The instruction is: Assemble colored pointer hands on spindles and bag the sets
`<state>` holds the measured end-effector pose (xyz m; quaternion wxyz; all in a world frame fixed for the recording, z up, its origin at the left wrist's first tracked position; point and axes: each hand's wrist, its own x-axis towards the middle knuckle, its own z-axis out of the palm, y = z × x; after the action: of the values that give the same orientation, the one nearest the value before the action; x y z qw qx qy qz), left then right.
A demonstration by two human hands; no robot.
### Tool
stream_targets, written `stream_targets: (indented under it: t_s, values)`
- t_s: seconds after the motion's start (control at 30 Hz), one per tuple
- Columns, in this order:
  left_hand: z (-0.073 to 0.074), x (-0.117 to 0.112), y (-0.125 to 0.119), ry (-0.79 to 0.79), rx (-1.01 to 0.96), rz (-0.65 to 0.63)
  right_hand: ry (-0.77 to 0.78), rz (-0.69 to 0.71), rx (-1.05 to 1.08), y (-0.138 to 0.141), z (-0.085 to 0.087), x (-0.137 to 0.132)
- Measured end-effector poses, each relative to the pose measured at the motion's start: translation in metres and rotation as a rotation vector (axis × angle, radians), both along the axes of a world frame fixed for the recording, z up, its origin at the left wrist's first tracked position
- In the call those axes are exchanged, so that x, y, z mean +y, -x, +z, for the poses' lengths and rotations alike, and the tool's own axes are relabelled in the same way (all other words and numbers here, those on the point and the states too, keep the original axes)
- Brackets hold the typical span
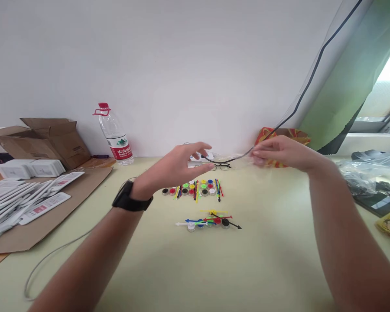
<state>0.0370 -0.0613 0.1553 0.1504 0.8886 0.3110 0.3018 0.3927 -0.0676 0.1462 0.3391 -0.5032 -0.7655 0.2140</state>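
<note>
My left hand (186, 164), with a black band on the wrist, is held above the far part of the table, its thumb and fingers apart and nothing visible between them. Over to the right, my right hand (276, 149) has its fingers pressed together; the tips are blurred beside clear plastic, and what they hold is unclear. A black cable (300, 99) passes by both hands. Below the hands lie rows of coloured round pieces and thin arrow pointers (195, 190). Closer to me sits a cluster of assembled arrow spinners (211, 221) in white, blue, green, red, yellow and black.
At left stand a cardboard box (52, 138), a water bottle (117, 138) and white packages (19, 201) on a cardboard sheet (68, 208). A red and yellow bag (290, 134) leans on the wall. Plastic bags (357, 177) lie at right. Glasses (223, 166) rest behind the hands.
</note>
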Motion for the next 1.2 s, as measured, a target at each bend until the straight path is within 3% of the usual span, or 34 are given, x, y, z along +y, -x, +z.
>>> stream_targets:
  t_s: [0.03, 0.1, 0.2, 0.27, 0.33, 0.5, 0.6, 0.73, 1.0, 1.1, 1.2]
  values:
    - [-0.002, 0.005, -0.005, 0.048, -0.056, 0.007, 0.047, 0.116, 0.056, 0.021, 0.01, -0.003]
    - [-0.012, 0.015, -0.012, 0.166, -0.167, -0.001, -0.016, 0.177, 0.225, 0.06, 0.018, 0.0]
    - [-0.038, 0.035, -0.013, 0.456, -0.168, -0.109, -0.033, 0.159, 0.387, 0.098, 0.001, 0.02]
    - [-0.056, 0.047, -0.009, 0.616, -0.117, -0.161, 0.039, 0.094, 0.487, 0.107, -0.021, 0.036]
    - [-0.072, 0.058, -0.005, 0.646, -0.177, -0.109, 0.194, 0.039, 0.564, 0.106, -0.043, 0.048]
    - [-0.093, 0.071, -0.004, 0.709, -0.409, 0.042, 0.617, 0.215, 0.406, 0.099, -0.073, 0.052]
    - [-0.095, 0.074, -0.005, 0.709, -0.42, -0.002, 0.636, 0.331, 0.266, 0.103, -0.076, 0.052]
    - [-0.093, 0.078, 0.001, 0.702, -0.376, -0.035, 0.542, 0.319, 0.248, 0.107, -0.072, 0.054]
    - [-0.072, 0.078, 0.028, 0.719, -0.155, -0.106, 0.46, 0.372, 0.119, 0.095, -0.058, 0.045]
    - [-0.066, 0.077, 0.035, 0.775, -0.028, -0.181, 0.409, 0.354, 0.208, 0.093, -0.055, 0.046]
    - [-0.064, 0.077, 0.038, 0.83, 0.068, -0.247, 0.291, 0.239, 0.353, 0.091, -0.053, 0.052]
